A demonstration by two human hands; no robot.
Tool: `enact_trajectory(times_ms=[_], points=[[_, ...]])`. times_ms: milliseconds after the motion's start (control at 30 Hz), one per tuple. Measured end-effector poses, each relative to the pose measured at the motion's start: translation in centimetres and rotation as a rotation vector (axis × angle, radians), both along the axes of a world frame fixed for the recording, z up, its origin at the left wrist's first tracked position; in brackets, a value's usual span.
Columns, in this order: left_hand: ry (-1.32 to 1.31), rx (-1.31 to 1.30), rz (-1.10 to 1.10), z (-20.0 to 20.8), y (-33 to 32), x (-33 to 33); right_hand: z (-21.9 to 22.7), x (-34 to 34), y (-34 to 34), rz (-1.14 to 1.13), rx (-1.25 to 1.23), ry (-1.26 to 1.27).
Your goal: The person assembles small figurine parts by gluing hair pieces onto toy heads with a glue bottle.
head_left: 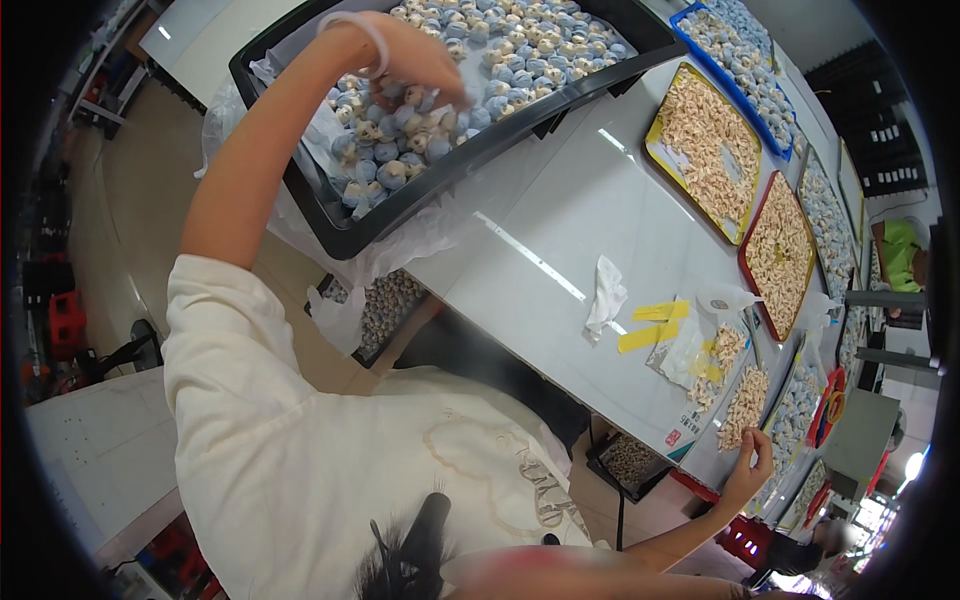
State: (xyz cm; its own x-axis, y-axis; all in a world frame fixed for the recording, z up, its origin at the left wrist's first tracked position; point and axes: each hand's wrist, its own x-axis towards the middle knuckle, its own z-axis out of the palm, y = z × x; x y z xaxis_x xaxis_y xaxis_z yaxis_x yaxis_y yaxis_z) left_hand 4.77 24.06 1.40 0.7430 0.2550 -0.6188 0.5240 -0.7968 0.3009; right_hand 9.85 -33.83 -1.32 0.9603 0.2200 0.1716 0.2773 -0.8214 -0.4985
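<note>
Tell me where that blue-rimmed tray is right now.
In the head view, the blue-rimmed tray is at the upper right, on the table, beside the yellow-rimmed tray and to the right of the large black tray.

Left hand motion-blurred over crate; whether fingers hold any figures cannot be told; crate's far side cut off by top edge; right hand small, anything pinched beside pieces too tiny to tell; face at near edge blurred, cut off; far right, green-clad co-worker mostly hidden.
</note>
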Motion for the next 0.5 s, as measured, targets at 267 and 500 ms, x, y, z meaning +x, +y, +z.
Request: enact_trajectory(times_ms=[267, 500], points=[[-0.517, 0.304, -0.024, -1.9, -1.9, -9.5, -0.6, -0.7, -2.4, -0.063, 0.006, -0.042], [-0.55, 0.419, 0.028, -3.8, -3.6, -8.2, -0.5, 0.3, 0.3, -0.008, 0.075, -0.01]])
